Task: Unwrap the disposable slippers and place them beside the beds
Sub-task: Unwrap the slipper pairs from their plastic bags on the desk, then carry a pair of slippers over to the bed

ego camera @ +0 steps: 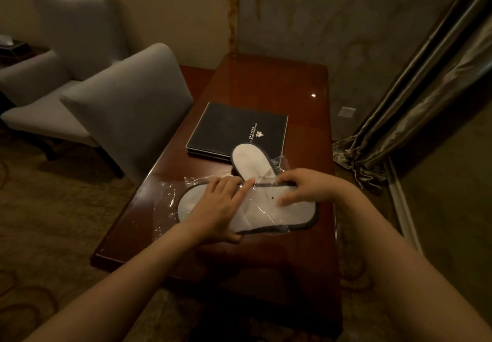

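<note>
Two white disposable slippers with dark trim lie on a dark wooden table. The near slipper lies crosswise inside a clear plastic wrapper. My left hand rests flat on it, fingers straight, index finger pointing at the slipper's far edge. My right hand grips that far edge and the wrapper there, fingers curled over it. The second slipper sticks out behind, sole up, its lower end in crumpled plastic under my hands.
A black folder with a gold logo lies behind the slippers. Two grey upholstered chairs stand left of the table. A heavy curtain hangs at right, with patterned carpet around.
</note>
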Tool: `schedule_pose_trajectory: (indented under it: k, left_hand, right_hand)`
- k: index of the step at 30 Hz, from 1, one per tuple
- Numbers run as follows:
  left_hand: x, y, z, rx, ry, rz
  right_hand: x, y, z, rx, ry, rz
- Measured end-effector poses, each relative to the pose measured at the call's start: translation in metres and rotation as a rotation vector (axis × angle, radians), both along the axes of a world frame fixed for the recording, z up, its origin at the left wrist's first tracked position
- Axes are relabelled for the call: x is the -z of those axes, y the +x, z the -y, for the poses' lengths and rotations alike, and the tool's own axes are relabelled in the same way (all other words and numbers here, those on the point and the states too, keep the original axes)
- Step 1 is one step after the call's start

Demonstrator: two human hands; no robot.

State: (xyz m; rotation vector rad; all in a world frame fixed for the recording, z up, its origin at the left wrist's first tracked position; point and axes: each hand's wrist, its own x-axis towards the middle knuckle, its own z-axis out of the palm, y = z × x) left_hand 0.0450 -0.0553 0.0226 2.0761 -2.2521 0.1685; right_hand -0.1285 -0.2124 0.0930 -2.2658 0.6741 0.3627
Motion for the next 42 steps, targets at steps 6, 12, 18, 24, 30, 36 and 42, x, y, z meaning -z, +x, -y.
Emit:
schedule_pose_trajectory:
  k: [6, 12, 18, 24, 30, 36, 42]
  left_hand:
    - [0.011, 0.017, 0.01, -0.042, 0.069, -0.093]
    - [0.029, 0.043, 0.014, -0.118, 0.137, -0.205]
    - [0.053, 0.041, 0.022, -0.106, 0.142, -0.315]
    - [0.079, 0.041, 0.01, -0.074, 0.451, -0.476]
    - [0.094, 0.03, 0.01, -0.187, 0.549, -0.704]
    - [0.097, 0.03, 0.035, -0.249, 0.451, -0.425]
    - [0.081, 0.012, 0.081, -0.516, 0.258, -0.595]
  right_hand:
    - [0.003, 0.005, 0.006, 0.03, -0.05, 0.083]
    - [-0.005, -0.043, 0.035, 0.244, 0.004, 0.092]
    - [-0.006, -0.083, 0.054, 0.438, 0.072, 0.092]
    - [0.011, -0.108, 0.066, 0.788, 0.185, 0.243]
    - [0.043, -0.085, 0.063, 1.045, 0.217, 0.352]
    - [0.082, -0.054, 0.059, 1.227, 0.362, 0.452]
    - [0.116, -0.035, 0.064, 1.322, 0.394, 0.436]
